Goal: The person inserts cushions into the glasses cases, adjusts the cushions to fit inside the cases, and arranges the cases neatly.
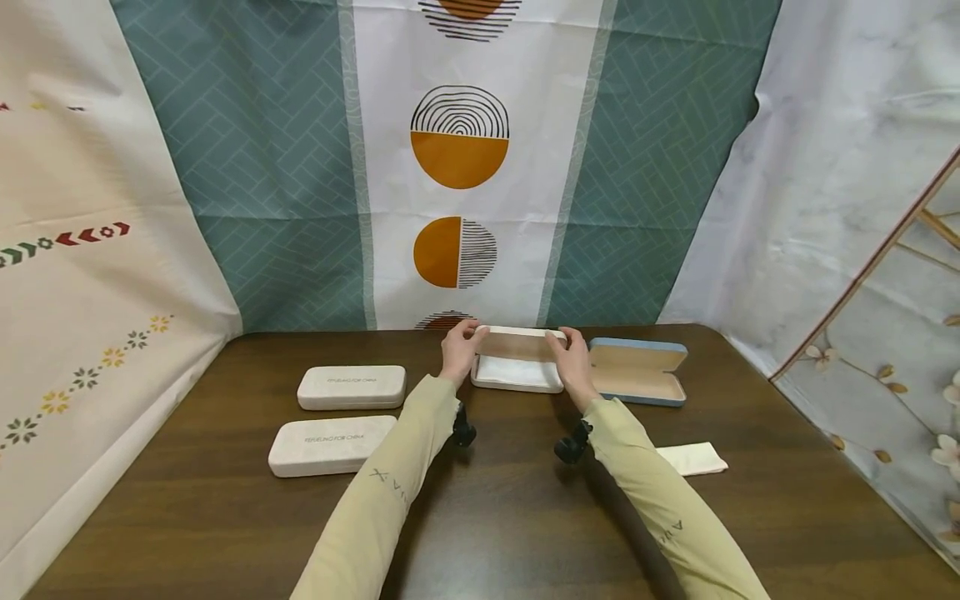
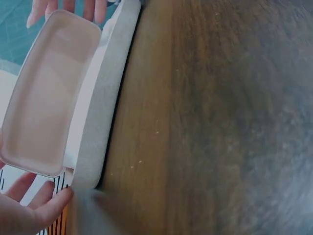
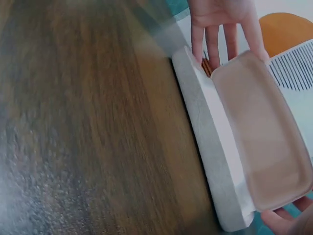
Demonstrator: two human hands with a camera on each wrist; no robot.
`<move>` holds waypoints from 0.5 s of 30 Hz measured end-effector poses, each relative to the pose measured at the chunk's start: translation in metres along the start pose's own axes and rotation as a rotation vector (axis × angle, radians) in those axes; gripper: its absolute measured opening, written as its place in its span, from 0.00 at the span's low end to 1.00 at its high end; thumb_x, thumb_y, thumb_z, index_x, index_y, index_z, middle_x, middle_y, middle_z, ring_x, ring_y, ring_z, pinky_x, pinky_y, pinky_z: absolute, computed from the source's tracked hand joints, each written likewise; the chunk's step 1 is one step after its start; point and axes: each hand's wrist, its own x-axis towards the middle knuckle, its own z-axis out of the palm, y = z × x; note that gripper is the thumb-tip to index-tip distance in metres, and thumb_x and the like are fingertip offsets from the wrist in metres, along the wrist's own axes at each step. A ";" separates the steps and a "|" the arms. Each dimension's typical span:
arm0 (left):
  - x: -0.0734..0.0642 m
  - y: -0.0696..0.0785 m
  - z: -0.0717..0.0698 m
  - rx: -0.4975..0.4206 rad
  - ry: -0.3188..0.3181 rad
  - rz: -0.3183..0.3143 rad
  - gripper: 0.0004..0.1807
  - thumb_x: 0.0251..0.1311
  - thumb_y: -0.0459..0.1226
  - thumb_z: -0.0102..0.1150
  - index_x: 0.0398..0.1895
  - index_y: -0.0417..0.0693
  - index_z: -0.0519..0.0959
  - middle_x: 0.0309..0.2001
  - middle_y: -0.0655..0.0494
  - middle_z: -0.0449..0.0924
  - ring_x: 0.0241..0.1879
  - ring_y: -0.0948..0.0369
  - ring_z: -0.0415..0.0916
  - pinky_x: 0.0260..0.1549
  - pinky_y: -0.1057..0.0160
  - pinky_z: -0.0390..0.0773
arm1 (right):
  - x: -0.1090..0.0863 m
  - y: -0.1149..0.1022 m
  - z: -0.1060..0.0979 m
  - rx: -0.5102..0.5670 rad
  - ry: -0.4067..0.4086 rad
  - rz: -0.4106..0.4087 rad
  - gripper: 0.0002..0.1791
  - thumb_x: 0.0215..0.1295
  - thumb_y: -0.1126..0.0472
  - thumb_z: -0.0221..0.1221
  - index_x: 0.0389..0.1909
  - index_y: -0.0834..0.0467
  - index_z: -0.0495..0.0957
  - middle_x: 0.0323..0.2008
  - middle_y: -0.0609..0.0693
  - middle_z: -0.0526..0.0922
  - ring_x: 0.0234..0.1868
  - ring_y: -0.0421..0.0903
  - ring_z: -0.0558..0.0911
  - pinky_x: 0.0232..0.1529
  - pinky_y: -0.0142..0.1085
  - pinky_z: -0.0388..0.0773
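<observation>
1. Wood-grained, dark brown table [image 1: 480, 525] stands before a smooth printed fabric hanging [image 1: 285, 167], creased in places.
2. Near the table's back edge, a rounded oblong pale case [image 1: 517, 343] is open, its lid raised, smooth and pinkish-beige within.
3. Left hand [image 1: 459, 352] pinches the lid's left end; right hand [image 1: 573, 365] pinches its right end.
4. Just right sits an open blue case [image 1: 639, 385], tan inside.
5. Two closed, mottled off-white cases [image 1: 351, 388] lie left; a folded cream cloth [image 1: 693, 459], right.
</observation>
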 end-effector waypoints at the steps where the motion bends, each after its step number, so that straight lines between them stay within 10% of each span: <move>1: -0.001 0.000 0.000 -0.009 0.007 -0.006 0.17 0.60 0.41 0.56 0.48 0.40 0.76 0.41 0.46 0.74 0.43 0.51 0.69 0.42 0.54 0.69 | 0.000 0.001 0.001 0.020 0.008 0.002 0.26 0.67 0.51 0.50 0.56 0.67 0.63 0.54 0.62 0.65 0.54 0.55 0.65 0.52 0.46 0.62; 15: -0.009 0.004 0.001 -0.025 0.043 -0.084 0.15 0.58 0.40 0.58 0.46 0.42 0.77 0.39 0.49 0.76 0.43 0.53 0.69 0.44 0.56 0.67 | -0.002 0.006 0.005 0.088 0.128 0.018 0.13 0.65 0.59 0.54 0.42 0.65 0.70 0.39 0.60 0.71 0.39 0.52 0.69 0.36 0.39 0.66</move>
